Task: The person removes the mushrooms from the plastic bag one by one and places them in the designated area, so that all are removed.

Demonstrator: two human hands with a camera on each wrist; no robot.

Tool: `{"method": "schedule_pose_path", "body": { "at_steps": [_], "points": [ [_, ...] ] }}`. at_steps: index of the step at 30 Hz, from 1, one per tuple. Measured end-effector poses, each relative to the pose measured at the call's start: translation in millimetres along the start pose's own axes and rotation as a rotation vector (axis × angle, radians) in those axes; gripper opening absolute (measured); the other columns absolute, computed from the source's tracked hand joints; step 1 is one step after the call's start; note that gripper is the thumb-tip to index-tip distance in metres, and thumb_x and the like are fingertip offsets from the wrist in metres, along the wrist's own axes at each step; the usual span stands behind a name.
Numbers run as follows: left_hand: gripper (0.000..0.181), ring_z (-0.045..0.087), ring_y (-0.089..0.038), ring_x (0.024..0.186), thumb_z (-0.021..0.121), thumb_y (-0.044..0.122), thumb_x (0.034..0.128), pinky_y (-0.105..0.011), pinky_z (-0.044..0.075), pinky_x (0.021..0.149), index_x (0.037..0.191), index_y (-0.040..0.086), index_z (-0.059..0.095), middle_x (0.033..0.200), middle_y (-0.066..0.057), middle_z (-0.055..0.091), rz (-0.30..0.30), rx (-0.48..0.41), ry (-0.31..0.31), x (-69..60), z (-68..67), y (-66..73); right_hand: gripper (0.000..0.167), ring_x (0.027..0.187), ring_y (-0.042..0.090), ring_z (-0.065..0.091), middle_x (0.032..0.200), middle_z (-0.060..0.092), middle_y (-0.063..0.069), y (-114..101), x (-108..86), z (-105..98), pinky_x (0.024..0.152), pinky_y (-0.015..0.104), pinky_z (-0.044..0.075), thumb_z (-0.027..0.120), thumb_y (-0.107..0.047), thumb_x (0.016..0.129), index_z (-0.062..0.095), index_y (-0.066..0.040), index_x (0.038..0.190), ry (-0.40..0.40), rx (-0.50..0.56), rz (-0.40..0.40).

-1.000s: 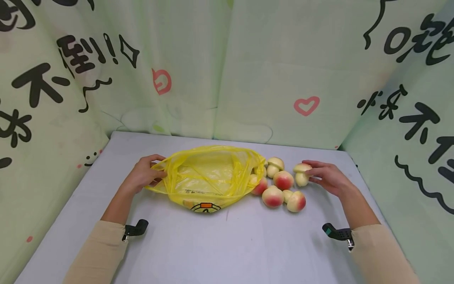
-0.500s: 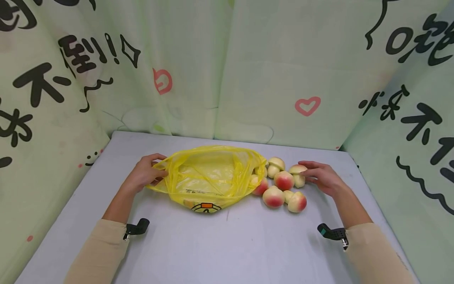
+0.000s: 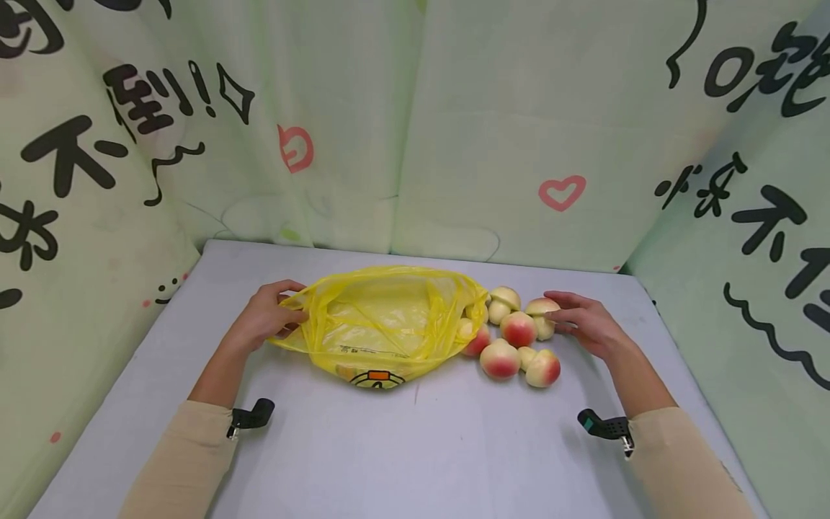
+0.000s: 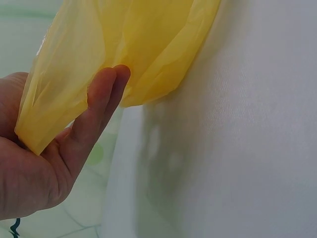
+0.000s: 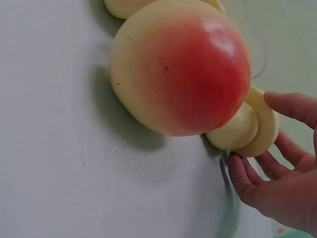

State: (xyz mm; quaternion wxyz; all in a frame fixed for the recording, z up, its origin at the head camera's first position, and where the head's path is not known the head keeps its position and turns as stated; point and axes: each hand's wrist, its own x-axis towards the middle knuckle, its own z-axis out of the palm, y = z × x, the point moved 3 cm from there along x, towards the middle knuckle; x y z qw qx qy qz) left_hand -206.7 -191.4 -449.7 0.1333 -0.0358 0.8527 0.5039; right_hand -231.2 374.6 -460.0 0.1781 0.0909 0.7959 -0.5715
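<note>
A translucent yellow plastic bag (image 3: 382, 317) lies across the table, its mouth facing the person. My left hand (image 3: 264, 316) holds its left edge; in the left wrist view the bag's corner (image 4: 54, 104) sits between thumb and fingers. At the right, my right hand (image 3: 586, 322) holds a toy mushroom (image 3: 542, 317) standing on its stem. The right wrist view shows the thumb (image 5: 287, 105) at its cap (image 5: 265, 129) and the fingers round its lower side. A red-blushed cap (image 5: 183, 69) in front hides part of this mushroom.
Several cream mushrooms with red-blushed caps lie between bag and right hand, among them a mushroom (image 3: 542, 368) on its side, a red cap (image 3: 519, 329) and an upright mushroom (image 3: 501, 305). The white table (image 3: 415, 447) meets a printed curtain (image 3: 454, 144) behind.
My right hand and its mushroom have moved a little left, toward the other mushrooms. The left hand and the bag have stayed nearly still.
</note>
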Motion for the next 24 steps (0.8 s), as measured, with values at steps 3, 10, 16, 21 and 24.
{"method": "schedule_pose_path", "body": {
  "at_steps": [3, 10, 16, 21, 24],
  "points": [
    [0.055, 0.067, -0.022, 0.073, 0.073, 0.009, 0.0948, -0.029, 0.059, 0.065, 0.146, 0.005, 0.053, 0.120, -0.025, 0.063, -0.004, 0.003, 0.003, 0.2, 0.1, -0.1, 0.077, 0.129, 0.015, 0.046, 0.169, 0.029, 0.015, -0.6, -1.6, -0.1, 0.094, 0.018, 0.052, 0.070, -0.027, 0.100, 0.031, -0.010, 0.163, -0.001, 0.000, -0.009],
    [0.054, 0.068, -0.023, 0.076, 0.072, 0.013, 0.0964, -0.029, 0.060, 0.068, 0.146, 0.006, 0.052, 0.122, -0.025, 0.065, -0.023, 0.022, -0.002, 1.4, 2.8, 2.3, 0.077, 0.123, 0.011, 0.050, 0.169, 0.028, 0.017, 2.5, -8.3, -4.4, 0.098, 0.022, 0.052, 0.068, -0.032, 0.102, 0.028, -0.008, 0.164, 0.016, -0.005, -0.025],
    [0.064, 0.066, -0.039, 0.112, 0.068, 0.037, 0.1012, -0.046, 0.059, 0.094, 0.154, 0.010, 0.044, 0.150, -0.028, 0.051, 0.011, 0.129, 0.011, -8.6, -1.2, 8.8, 0.074, 0.143, 0.028, 0.041, 0.169, 0.029, 0.017, -2.6, -20.0, -6.5, 0.118, 0.048, 0.042, 0.062, -0.042, 0.104, 0.031, -0.010, 0.163, 0.122, -0.099, -0.062],
    [0.083, 0.026, -0.055, 0.151, 0.054, 0.055, 0.1044, -0.072, 0.027, 0.118, 0.165, 0.007, 0.024, 0.166, -0.033, 0.025, 0.136, 0.358, 0.099, -32.5, -6.1, 19.0, 0.072, 0.151, 0.044, 0.032, 0.168, 0.030, 0.020, -17.9, -43.8, -3.2, 0.118, 0.062, 0.036, 0.059, -0.046, 0.104, 0.036, -0.010, 0.162, 0.242, -0.241, -0.145],
    [0.081, 0.014, -0.060, 0.153, 0.051, 0.050, 0.1068, -0.078, 0.015, 0.118, 0.166, 0.004, 0.019, 0.167, -0.036, 0.017, 0.216, 0.462, 0.224, -53.5, -3.6, 27.5, 0.064, 0.148, 0.050, 0.034, 0.165, 0.034, 0.025, -28.5, -64.4, 5.6, 0.114, 0.066, 0.038, 0.059, -0.041, 0.105, 0.042, -0.008, 0.158, 0.321, -0.380, -0.231]
  ]
}}
